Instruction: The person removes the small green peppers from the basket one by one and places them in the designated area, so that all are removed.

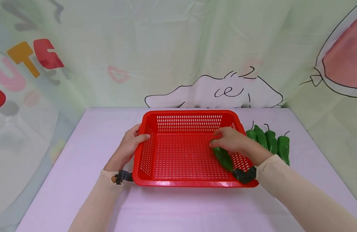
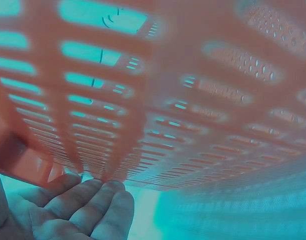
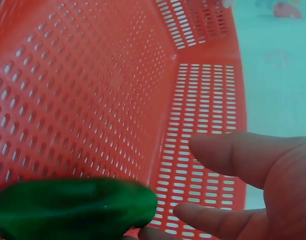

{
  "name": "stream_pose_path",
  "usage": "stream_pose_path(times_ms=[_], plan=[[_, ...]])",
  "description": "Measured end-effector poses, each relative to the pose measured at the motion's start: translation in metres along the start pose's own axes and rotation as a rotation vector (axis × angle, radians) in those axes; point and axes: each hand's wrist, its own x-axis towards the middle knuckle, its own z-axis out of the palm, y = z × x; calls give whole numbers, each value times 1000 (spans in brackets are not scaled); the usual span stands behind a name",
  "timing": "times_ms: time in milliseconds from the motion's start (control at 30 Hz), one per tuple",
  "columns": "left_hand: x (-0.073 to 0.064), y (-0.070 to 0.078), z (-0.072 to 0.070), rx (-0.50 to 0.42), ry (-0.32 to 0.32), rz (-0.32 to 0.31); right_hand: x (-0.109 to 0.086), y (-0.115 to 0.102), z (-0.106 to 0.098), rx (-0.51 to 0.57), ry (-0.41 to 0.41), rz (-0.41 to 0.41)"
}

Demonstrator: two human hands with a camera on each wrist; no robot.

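A red plastic basket (image 1: 184,183) with slotted walls sits on the table. At its left end my left hand (image 1: 128,145) grips the wall, thumb over the rim on the inside and fingers outside; the left wrist view shows those fingers (image 2: 88,207) against the outer wall. Inside the basket, near its right end, lies a green pepper (image 1: 224,159). My right hand (image 1: 231,140) reaches over the right side to the pepper's far end. In the right wrist view its thumb (image 3: 217,152) and index finger stand apart, beside the pepper (image 3: 78,206); the lower fingers are partly hidden.
Several more green peppers (image 1: 283,149) lie side by side on the table, right of the basket and partly behind my right forearm. A pale cloth (image 1: 65,154) covers the table. Printed curtains (image 1: 167,58) hang behind and at both sides.
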Motion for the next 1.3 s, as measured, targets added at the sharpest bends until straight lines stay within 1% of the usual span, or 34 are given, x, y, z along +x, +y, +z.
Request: stream_pose_path(times_ms=[167, 300, 400, 667, 867, 1100, 1300], plan=[[0, -1, -1, 1, 4, 5, 15, 0, 4, -45, -30, 13], [1, -1, -1, 5, 0, 5, 27, 3, 12, -56, -70, 32], [2, -2, -1, -1, -7, 7, 32, 3, 17, -76, -69, 37], [2, -1, -1, 6, -1, 8, 40, -2, 26, -132, -39, 14], [3, -2, -1, 9, -4, 13, 44, -3, 30, -133, -25, 0], [2, -2, -1, 21, 1, 9, 47, -5, 33, -120, -10, 16], [1, -1, -1, 18, -3, 9, 47, -5, 35, -115, -4, 1]])
